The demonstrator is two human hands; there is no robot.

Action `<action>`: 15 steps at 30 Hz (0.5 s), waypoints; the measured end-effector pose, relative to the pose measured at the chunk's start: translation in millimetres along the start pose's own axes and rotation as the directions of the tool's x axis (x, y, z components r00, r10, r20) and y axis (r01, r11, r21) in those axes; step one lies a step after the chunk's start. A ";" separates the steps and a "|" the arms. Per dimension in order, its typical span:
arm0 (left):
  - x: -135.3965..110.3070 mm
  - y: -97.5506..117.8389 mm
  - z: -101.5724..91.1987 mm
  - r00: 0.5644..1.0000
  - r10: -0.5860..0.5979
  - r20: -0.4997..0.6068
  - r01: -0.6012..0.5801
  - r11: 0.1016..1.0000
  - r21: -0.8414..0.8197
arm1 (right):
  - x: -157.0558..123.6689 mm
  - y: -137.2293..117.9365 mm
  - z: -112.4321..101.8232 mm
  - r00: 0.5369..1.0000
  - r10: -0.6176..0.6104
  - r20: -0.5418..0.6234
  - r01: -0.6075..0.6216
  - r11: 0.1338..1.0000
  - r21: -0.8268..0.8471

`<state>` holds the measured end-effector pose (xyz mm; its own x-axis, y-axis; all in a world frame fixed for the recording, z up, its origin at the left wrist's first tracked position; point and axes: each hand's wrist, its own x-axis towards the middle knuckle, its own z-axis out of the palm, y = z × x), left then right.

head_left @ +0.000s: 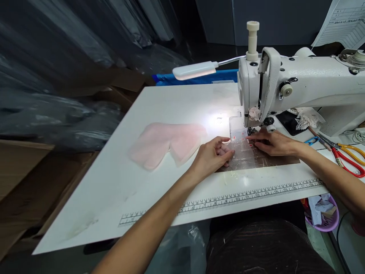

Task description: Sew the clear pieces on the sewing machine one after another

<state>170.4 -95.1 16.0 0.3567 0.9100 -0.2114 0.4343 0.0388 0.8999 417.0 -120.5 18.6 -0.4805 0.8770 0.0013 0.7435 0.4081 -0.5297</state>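
My left hand (213, 154) rests on the white sewing table (119, 182) just left of the needle plate, fingers curled and pinched on the edge of a small clear piece (238, 137) lying there. My right hand (269, 142) lies flat beside it, fingertips pressing that same piece down right in front of the presser foot (251, 129) of the white sewing machine (299, 87). A stack of pale pink fabric pieces (168, 142) lies on the table to the left of my left hand.
A lamp (195, 70) on a flexible neck lights the needle area. Red-and-yellow scissors (348, 158) and lace trim (306, 120) lie at the right. A printed ruler (251, 196) runs along the table's front edge. A purple basket (325, 217) hangs below. Cardboard boxes and plastic-wrapped rolls stand at the left.
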 end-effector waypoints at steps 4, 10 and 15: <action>1.0 1.7 -3.1 0.999 -0.046 0.025 0.047 0.998 -0.044 | -8.5 7.0 10.8 0.990 -0.086 -0.108 0.088 0.996 0.011; 4.6 3.3 -3.6 0.996 -0.085 0.040 0.090 0.988 -0.124 | -10.6 12.8 25.1 0.963 -0.211 -0.169 0.212 0.977 -0.011; 5.2 2.3 -1.1 0.996 -0.084 0.016 0.085 0.987 -0.140 | -11.1 14.7 26.8 0.952 -0.232 -0.201 0.234 0.972 -0.014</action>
<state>172.4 -89.8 17.4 0.3325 0.8967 -0.2922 0.3433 0.1735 0.9231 420.8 -131.0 -12.0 -0.5361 0.7909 0.2951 0.6167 0.6056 -0.5029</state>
